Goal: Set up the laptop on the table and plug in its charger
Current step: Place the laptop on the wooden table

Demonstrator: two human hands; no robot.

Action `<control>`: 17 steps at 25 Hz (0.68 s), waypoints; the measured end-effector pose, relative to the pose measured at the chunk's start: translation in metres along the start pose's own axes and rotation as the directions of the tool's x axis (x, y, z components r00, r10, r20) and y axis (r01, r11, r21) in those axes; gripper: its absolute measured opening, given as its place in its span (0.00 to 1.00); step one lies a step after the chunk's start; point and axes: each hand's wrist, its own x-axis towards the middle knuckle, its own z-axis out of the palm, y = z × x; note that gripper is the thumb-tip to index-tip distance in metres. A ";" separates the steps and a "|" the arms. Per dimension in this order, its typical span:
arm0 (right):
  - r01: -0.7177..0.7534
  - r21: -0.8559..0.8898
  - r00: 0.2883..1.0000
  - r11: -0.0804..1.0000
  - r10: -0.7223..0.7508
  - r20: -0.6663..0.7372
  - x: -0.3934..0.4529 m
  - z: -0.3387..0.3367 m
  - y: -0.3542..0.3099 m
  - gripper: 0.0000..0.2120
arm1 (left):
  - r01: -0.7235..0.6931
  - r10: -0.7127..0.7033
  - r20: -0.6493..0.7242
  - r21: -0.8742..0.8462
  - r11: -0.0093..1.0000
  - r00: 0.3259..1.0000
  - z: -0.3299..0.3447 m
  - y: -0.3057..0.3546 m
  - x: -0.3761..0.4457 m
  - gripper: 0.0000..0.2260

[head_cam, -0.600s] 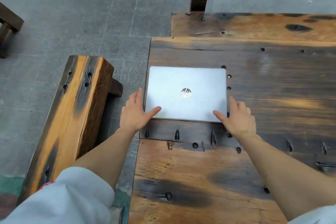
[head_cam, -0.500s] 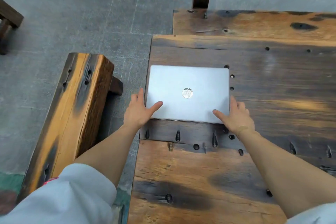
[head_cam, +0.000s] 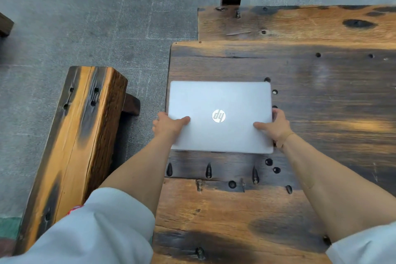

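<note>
1. Your left hand [head_cam: 169, 124] clamps the closed laptop [head_cam: 220, 117], thumb on the lid, fingers wrapped under its edge.
2. Your right hand [head_cam: 276, 126] mirrors that grip opposite.
3. Between your grips, the laptop lies on the counter [head_cam: 321, 103].

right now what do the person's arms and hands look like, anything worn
Both forearms are bare. Loose, pale grey-white short sleeves end above the elbows. The left hand and right hand have no gloves; no rings are visible. A faint band or crease crosses the right wrist.
</note>
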 end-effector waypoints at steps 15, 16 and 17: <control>-0.154 0.204 0.981 0.967 0.125 0.148 -0.046 -0.038 0.002 0.26 | -0.058 0.095 0.124 -0.270 0.961 0.988 -0.025 -0.028 -0.038 0.35; -0.138 0.216 0.983 0.967 0.108 0.146 -0.058 -0.044 0.001 0.26 | -0.071 0.111 0.128 -0.288 0.955 0.986 -0.030 -0.030 -0.049 0.34; -0.123 0.238 0.986 0.963 0.092 0.140 -0.071 -0.050 0.000 0.26 | -0.074 0.121 0.137 -0.308 0.949 0.983 -0.036 -0.032 -0.060 0.34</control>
